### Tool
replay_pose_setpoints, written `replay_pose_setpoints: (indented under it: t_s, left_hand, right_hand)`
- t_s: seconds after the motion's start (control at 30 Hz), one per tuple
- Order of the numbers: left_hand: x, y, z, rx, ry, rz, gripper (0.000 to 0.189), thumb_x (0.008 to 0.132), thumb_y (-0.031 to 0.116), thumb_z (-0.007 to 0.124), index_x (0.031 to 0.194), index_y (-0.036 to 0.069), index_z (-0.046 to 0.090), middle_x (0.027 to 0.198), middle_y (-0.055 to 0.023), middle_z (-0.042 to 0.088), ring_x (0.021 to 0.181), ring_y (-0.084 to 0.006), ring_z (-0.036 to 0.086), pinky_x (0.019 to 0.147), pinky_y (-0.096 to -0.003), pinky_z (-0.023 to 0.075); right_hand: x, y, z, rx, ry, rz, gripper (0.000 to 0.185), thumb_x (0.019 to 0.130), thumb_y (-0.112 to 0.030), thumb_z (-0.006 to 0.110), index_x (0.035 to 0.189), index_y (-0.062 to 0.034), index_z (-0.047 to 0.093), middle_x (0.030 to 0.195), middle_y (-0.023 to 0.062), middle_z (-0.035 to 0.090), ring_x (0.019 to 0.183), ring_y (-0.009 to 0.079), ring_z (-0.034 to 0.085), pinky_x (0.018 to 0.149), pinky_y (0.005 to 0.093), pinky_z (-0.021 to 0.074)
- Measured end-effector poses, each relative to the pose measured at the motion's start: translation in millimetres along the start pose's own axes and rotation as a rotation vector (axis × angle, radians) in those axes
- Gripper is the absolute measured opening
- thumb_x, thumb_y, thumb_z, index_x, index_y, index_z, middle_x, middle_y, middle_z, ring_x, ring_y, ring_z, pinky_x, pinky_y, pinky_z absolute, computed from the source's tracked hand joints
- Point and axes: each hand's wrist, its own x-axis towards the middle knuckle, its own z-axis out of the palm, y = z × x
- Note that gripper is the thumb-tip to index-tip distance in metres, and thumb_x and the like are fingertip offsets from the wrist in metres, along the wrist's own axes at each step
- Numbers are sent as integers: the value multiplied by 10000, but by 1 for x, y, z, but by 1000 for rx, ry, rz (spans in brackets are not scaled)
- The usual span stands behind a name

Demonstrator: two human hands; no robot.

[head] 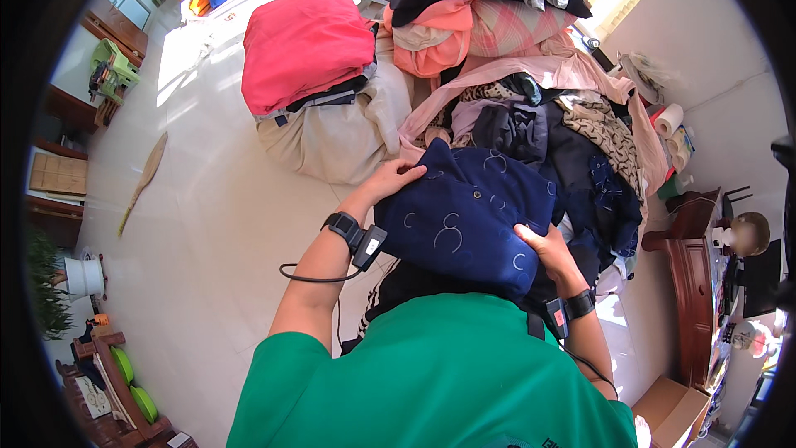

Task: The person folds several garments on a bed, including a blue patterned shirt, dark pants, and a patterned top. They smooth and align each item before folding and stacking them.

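A folded navy garment [435,211] with pale ring patterns and a small button lies in front of my body, over my lap. My left hand [398,179] grips its upper left edge, thumb on top and the other fingers partly hidden. At its right side my right hand [547,249] holds the cloth, with the thumb on the upper face and the rest of the fingers tucked beneath or behind. Just beyond the garment spreads a loose heap of clothes, including a dark bundled piece [511,132] and a patterned beige-and-black cloth [603,127].
Ahead to the left, a red folded garment [308,46] tops a stack on beige fabric [323,143]. Dark and coral clothes [429,37] are piled at the back. A hand broom [144,180] lies on the tiled floor. A wooden cabinet [693,298] and cardboard box [668,410] stand at right.
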Motion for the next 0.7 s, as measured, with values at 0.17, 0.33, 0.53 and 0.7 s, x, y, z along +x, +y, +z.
replay_pose_setpoints:
  t_s: [0.17,0.33,0.53,0.7]
  left_hand:
    - [-26,-11,-30,-31,-121,31,186,796,155,711,915,52,612,844,12,606,762,-61,552,695,-212,445]
    - [-67,20,-46,-230,-131,159,143,810,113,678,893,71,569,830,45,571,766,-36,517,716,-197,418]
    - [-36,41,-39,-327,-36,337,105,877,132,591,961,87,548,826,50,547,783,-50,504,732,-196,400]
    - [6,28,-8,-183,44,-47,108,865,124,615,949,82,561,827,41,555,778,-47,507,712,-195,410]
  right_hand:
    - [2,5,-2,9,-5,-20,803,691,-419,780,1243,67,457,1083,175,610,881,226,632,728,326,531]
    - [0,-1,0,50,-51,7,750,729,-364,769,1253,72,456,1149,159,589,988,212,597,879,316,466]
    - [-4,-4,1,77,-39,-64,774,736,-359,766,1275,82,429,1202,157,563,1046,219,573,935,315,434]
    - [-5,-6,3,126,-23,-126,812,693,-320,811,1279,79,416,1184,185,567,1012,233,592,897,335,471]
